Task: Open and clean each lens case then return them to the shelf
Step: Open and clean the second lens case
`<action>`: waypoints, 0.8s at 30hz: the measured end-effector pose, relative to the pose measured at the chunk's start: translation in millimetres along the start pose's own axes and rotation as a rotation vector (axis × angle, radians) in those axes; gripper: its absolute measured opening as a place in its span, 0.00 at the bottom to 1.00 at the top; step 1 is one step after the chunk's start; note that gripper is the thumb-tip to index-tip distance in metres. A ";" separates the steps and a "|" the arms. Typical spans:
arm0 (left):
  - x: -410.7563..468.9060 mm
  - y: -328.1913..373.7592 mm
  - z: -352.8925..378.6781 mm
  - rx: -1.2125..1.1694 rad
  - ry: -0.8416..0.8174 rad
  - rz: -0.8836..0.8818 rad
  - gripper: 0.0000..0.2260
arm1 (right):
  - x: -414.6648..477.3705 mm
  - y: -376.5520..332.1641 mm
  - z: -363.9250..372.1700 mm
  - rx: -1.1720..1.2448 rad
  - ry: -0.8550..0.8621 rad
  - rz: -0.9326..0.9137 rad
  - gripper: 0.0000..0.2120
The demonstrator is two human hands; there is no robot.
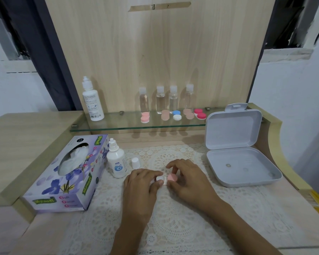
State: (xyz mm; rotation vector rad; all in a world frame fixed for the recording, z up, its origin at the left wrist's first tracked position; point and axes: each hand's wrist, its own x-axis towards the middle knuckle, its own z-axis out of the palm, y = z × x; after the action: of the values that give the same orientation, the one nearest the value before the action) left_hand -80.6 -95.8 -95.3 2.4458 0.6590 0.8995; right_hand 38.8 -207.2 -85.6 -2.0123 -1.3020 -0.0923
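Note:
A small lens case with one white cap and one pink cap (172, 177) lies on the lace mat in front of me. My left hand (142, 184) pinches the white cap between thumb and fingers. My right hand (186, 177) curls its fingers round the pink cap. Several more lens cases stand on the glass shelf (118, 128): a pink one (145, 117), a beige one (165, 115), a blue-and-white one (177, 115), another beige one (188, 113) and a red one (200, 113).
A tissue box (68, 175) lies at the left. Beside it stand a small solution bottle (116, 161) and its loose white cap (135, 162). An open grey plastic box (241, 162) sits at the right. A tall bottle (92, 100) and several clear bottles (160, 100) stand on the shelf.

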 end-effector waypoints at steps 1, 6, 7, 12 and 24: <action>-0.1 -0.3 0.0 -0.003 0.000 -0.002 0.09 | -0.8 -0.5 0.1 -0.002 -0.001 -0.010 0.16; -0.8 0.0 -0.8 -0.004 0.001 -0.002 0.08 | -1.0 -0.3 -0.1 -0.044 0.012 -0.011 0.17; -0.8 0.3 -1.1 -0.003 -0.003 -0.005 0.09 | -0.5 -0.2 -0.7 -0.039 0.012 0.005 0.18; 0.1 0.7 -1.1 -0.006 -0.007 -0.007 0.09 | -0.8 -1.4 -1.2 -0.030 -0.011 0.019 0.17; 0.4 -0.3 -1.4 -0.001 -0.017 0.001 0.09 | -0.9 -1.5 -0.9 -0.029 -0.011 0.040 0.18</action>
State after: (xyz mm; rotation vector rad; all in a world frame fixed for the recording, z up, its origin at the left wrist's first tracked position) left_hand -81.4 -94.9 -94.3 2.4505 0.6520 0.8779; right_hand 37.4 -208.1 -84.5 -2.0656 -1.2728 -0.0823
